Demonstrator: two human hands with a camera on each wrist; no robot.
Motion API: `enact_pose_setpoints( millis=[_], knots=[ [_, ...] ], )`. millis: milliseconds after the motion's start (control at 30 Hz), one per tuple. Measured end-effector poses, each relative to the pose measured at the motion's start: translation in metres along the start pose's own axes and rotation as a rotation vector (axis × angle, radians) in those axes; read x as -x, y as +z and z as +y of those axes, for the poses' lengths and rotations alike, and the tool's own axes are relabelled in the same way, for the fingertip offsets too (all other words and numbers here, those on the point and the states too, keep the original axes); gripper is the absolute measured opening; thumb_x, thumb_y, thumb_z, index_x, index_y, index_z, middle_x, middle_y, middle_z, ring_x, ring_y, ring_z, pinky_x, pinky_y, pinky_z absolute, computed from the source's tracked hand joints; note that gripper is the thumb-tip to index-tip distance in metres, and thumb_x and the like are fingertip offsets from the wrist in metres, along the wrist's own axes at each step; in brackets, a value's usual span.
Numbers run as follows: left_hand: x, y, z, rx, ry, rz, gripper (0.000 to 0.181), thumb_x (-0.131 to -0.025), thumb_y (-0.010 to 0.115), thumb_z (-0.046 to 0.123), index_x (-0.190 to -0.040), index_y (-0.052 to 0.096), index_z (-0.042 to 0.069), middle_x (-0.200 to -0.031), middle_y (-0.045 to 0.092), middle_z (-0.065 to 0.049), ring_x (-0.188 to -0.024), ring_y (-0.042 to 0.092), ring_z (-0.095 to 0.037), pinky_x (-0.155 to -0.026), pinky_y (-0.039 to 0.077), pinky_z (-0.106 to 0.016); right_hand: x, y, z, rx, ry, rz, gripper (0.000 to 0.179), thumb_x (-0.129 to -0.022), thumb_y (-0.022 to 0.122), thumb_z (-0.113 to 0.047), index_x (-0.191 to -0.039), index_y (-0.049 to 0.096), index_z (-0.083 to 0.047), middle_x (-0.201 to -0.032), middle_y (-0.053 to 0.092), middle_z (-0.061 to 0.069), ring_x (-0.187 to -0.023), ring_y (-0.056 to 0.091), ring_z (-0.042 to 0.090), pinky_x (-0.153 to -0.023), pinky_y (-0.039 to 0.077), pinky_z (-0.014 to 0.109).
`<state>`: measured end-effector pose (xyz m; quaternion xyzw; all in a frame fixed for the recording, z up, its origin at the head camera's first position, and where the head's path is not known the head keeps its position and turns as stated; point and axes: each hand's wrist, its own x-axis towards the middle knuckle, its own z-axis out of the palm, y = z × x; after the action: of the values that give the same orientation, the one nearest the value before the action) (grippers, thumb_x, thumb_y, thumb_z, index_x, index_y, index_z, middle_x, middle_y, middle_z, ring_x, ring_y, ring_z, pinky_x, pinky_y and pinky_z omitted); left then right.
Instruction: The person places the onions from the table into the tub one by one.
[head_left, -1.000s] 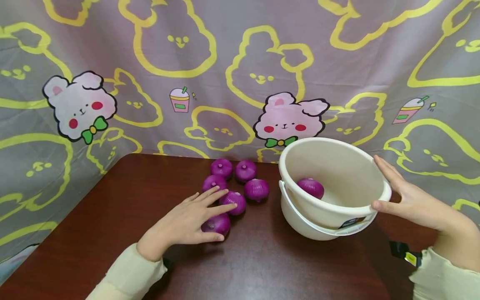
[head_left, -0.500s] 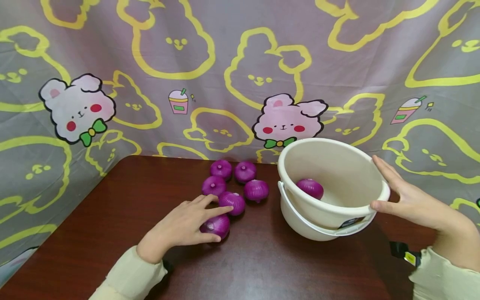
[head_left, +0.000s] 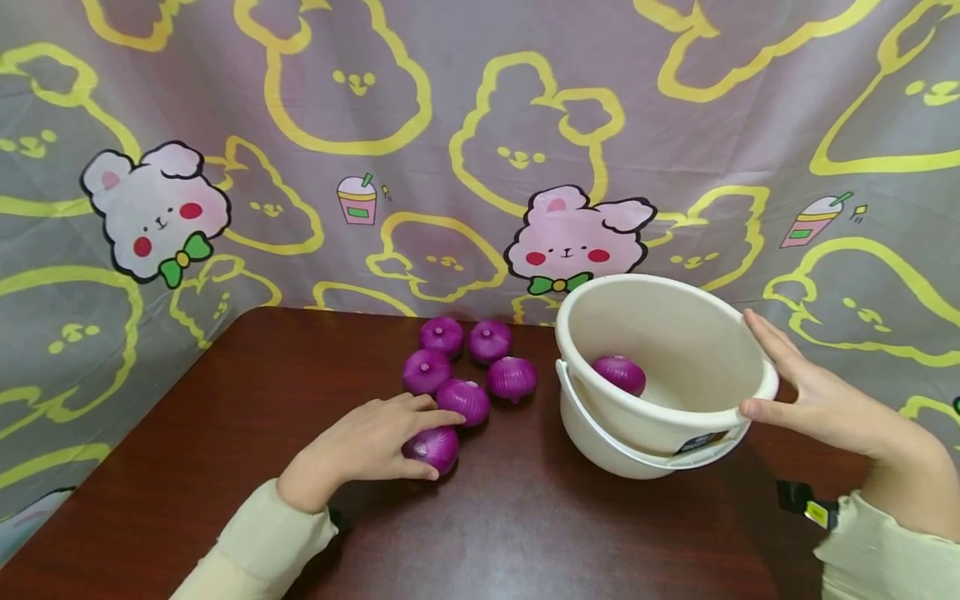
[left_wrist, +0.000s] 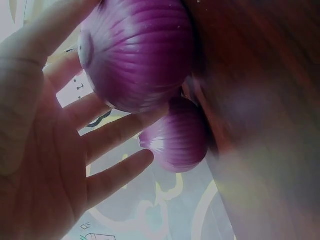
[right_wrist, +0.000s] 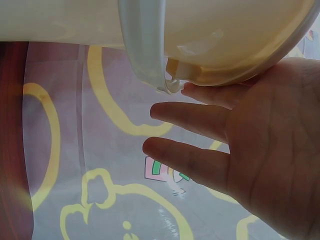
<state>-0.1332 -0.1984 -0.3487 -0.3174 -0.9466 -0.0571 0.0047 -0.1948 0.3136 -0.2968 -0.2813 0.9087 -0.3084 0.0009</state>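
Note:
My left hand [head_left: 367, 446] grips the nearest red onion [head_left: 438, 450] on the table, its thumb in front and forefinger over the top. That same onion [left_wrist: 140, 52] fills the upper left wrist view, where the outer fingers spread beside it. A second onion [head_left: 463, 402] sits right behind. Several more stand further back, such as a ribbed one [head_left: 512, 379]. On the right, a cream bucket [head_left: 600, 425] leans toward me with one onion [head_left: 619, 376] inside. My right hand [head_left: 832, 408] rests against its rim with thumb and forefinger spread; the other fingers [right_wrist: 187, 120] extend straight below the bucket.
A dark brown wooden table [head_left: 525, 525] carries everything. Behind it hangs a patterned curtain [head_left: 420, 108] with bears and rabbits. The bucket's white handle [head_left: 622, 440] hangs down along its near side.
My left hand's fingers have drawn in from over the onions and closed around the nearest one. The right hand and the bucket have stayed in place.

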Motion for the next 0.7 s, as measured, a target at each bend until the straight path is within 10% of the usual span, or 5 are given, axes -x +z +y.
enact_pose_setpoints(
  millis=[700],
  knots=[
    [-0.0091, -0.0034, 0.0, 0.127, -0.018, -0.062, 0.059, -0.077, 0.083, 0.045, -0.126, 0.064, 0.017, -0.115, 0.062, 0.003, -0.092, 0.064, -0.011, -0.083, 0.057, -0.032, -0.0016, -0.0001, -0.0002, 0.012, -0.025, 0.013, 0.105, -0.088, 0.069, -0.015, -0.16, -0.005, -0.027, -0.167, -0.007, 0.014, -0.147, -0.003, -0.004, -0.096, 0.005, -0.002]
  ],
)
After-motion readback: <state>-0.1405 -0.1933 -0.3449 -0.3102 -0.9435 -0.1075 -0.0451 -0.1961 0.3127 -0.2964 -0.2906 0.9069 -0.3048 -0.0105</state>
